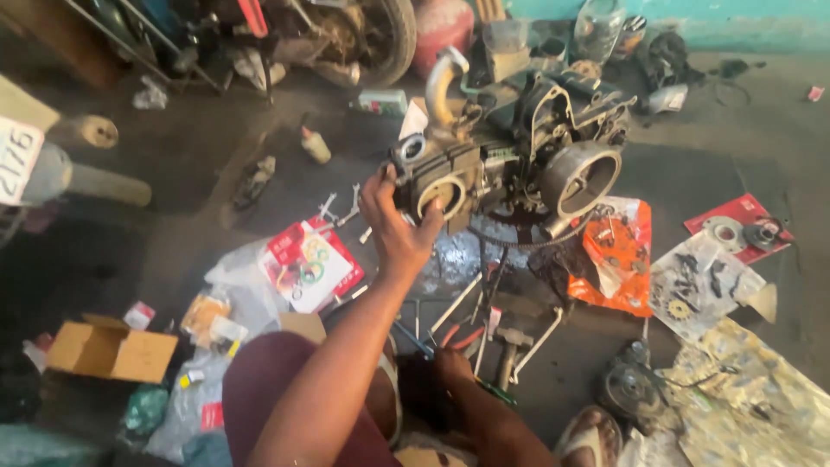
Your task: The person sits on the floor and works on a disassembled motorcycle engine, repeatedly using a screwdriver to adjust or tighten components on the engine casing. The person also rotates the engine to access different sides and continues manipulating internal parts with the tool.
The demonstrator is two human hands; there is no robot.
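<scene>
Engine block (519, 147), greasy grey motorcycle unit, sits on the concrete floor (692, 173) toward the far side, middle of view. Left hand (399, 227) is raised and wrapped on the near-left corner of the engine's cylinder part (437, 177), thumb up on the left face, fingers curled round the rim of the round bore opening; grip partly closed, holding the casting. Right hand (451, 367) is low by the near edge of the floor, over a scatter of hand tools (471, 324); it is dark and blurred, so cannot tell how open it is or whether it has hold of anything.

Round open cover housing (581, 177) is on the engine's right side. Curved pale pipe (441, 82) stands up from the top left of the engine. Drive chain (519, 242) hangs just below the block.

Orange plastic bag (618, 255) with small parts lies just right of the engine, touching the dark rag under it. Red card pack with a gear (739, 229) is further right. Clear packets of small parts (700, 285) lie near the orange bag. Red and white gasket pack (307, 264) is left of the arm. Cardboard box (111, 350) sits open at the near left. Motorcycle wheel (380, 39) is at the far edge, left of a red canister (443, 30).
</scene>
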